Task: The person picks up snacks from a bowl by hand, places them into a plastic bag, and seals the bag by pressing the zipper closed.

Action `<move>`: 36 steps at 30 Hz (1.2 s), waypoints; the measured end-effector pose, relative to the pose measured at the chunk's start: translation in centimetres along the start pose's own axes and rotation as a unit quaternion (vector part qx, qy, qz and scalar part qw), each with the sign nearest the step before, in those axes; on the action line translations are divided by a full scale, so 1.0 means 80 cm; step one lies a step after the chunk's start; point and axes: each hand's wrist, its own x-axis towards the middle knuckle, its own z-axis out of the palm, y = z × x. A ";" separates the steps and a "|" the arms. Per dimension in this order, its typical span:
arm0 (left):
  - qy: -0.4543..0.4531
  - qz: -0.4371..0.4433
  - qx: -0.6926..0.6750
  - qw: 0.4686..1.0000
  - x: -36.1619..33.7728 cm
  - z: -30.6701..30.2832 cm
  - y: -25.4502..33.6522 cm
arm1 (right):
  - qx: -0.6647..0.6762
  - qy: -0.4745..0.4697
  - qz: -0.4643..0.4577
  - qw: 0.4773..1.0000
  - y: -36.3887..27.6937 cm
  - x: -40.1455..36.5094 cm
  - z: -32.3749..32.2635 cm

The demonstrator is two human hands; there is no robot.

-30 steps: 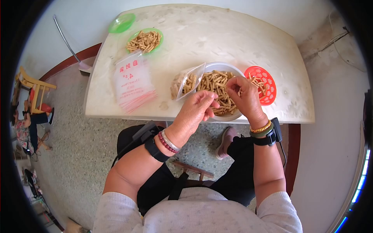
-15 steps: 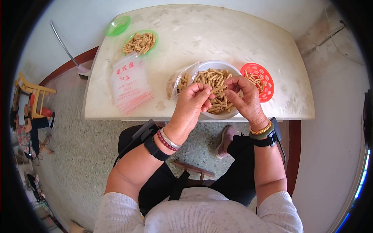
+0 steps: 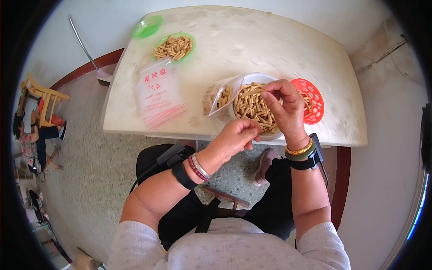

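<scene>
A white bowl [image 3: 252,78] heaped with tan snack sticks [image 3: 249,105] stands near the table's front edge. My right hand [image 3: 284,110] is over the bowl and pinches one snack stick [image 3: 254,92] between thumb and fingers. My left hand [image 3: 234,140] hovers at the table's front edge, below the bowl, with fingers curled; whether it holds anything is hidden. A small clear zip bag [image 3: 221,96] partly filled with sticks leans against the bowl's left side.
A red plastic basket [image 3: 315,96] with a few sticks sits right of the bowl. A stack of empty zip bags [image 3: 159,92] lies at the left. Farther back are a green dish of sticks [image 3: 175,46] and an empty green lid [image 3: 147,26]. The pale table [image 3: 270,40] stands against a wall.
My left hand has dropped from the bowl to the table's front edge. My right hand has lifted one stick above the pile.
</scene>
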 end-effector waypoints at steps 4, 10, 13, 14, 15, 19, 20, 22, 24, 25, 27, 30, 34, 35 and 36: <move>-0.029 -0.010 0.065 0.997 -0.005 -0.001 -0.002 | -0.129 -0.068 -0.022 0.989 -0.018 0.019 0.036; -0.060 -0.007 0.071 0.996 -0.005 0.001 0.003 | -0.091 -0.001 0.056 0.994 0.020 0.022 0.031; -0.103 -0.007 0.103 0.989 -0.005 0.006 -0.004 | -0.117 0.007 0.108 0.987 0.037 0.022 -0.009; -0.134 -0.008 0.150 0.979 -0.008 0.009 -0.002 | -0.204 -0.050 0.120 0.970 0.043 0.019 -0.024; -0.166 -0.008 0.197 0.966 -0.009 0.012 -0.002 | -0.288 -0.106 0.130 0.943 0.044 0.017 -0.033; -0.224 -0.005 0.273 0.936 -0.013 0.017 0.002 | -0.326 -0.229 0.117 0.910 0.046 -0.005 -0.047; -0.226 -0.005 0.273 0.935 -0.013 0.017 0.002 | -0.318 -0.241 0.123 0.909 0.047 -0.009 -0.048; -0.217 -0.015 0.260 0.941 -0.014 0.017 0.000 | -0.365 -0.216 0.099 0.900 0.048 -0.013 -0.045; -0.213 -0.014 0.252 0.944 -0.013 0.016 -0.003 | -0.411 -0.189 0.077 0.888 0.050 -0.018 -0.041; -0.208 -0.012 0.245 0.947 -0.011 0.015 -0.004 | -0.444 -0.192 0.091 0.871 0.052 -0.018 -0.038; -0.200 -0.009 0.243 0.949 -0.007 0.014 -0.007 | -0.475 -0.189 0.106 0.853 0.055 -0.017 -0.033; -0.184 -0.016 0.230 0.955 -0.003 0.011 -0.003 | -0.465 -0.186 0.066 0.863 0.051 -0.018 -0.029; -0.111 -0.008 0.123 0.986 -0.001 0.003 0.004 | -0.357 -0.148 0.083 0.919 0.034 -0.014 -0.036; -0.062 -0.007 0.066 0.996 0.000 0.001 0.008 | -0.315 -0.118 0.087 0.938 0.024 -0.012 -0.038; -0.036 -0.009 0.001 0.999 0.003 -0.001 0.006 | -0.273 -0.087 0.090 0.954 0.014 -0.011 -0.040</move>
